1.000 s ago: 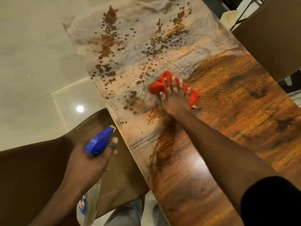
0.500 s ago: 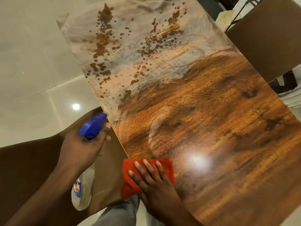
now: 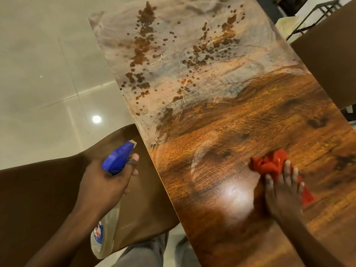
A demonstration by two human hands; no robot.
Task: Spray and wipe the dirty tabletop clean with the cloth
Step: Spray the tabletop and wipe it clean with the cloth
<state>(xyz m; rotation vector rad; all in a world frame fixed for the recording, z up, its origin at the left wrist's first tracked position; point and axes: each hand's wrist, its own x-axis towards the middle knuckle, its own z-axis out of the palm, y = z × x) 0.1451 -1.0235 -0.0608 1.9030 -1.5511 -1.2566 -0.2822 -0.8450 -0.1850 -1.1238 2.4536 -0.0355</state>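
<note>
Tabletop (image 3: pixel 221 132) runs diagonally through the shot, wood-grain, and it's split pretty clearly: the near part looks clean and shiny with a big glare spot on it, the far part is covered in a pale smeary film with brown splatter spots (image 3: pixel 142 54) all over it. The far end of the top is cut off by the upper edge of the frame, and the near end runs out at the bottom.

Right hand (image 3: pixel 281 191) is pressed flat on a bunched-up red cloth (image 3: pixel 267 166) on the clean part, near the right side of the table. Fingers are spread apart over the cloth, pinning it to the wood. Most of the cloth sticks out ahead of the fingertips, a bit pokes out to the right, and the rest is hidden under the palm.

Left hand (image 3: pixel 107 182) is off the table, just beside its left edge, wrapped around the neck of a spray bottle (image 3: pixel 102 230). Blue nozzle head (image 3: pixel 118 158) points toward the table. One finger sits up front by the nozzle, but I can't tell if the trigger is being squeezed since the hand covers it. The label on the bottle is too blurry to read.

Below that there's a brown chair (image 3: pixel 38 199) and grey trousers (image 3: pixel 146 253) at the bottom edge. Pale tiled floor (image 3: pixel 38 74) off to the left.
</note>
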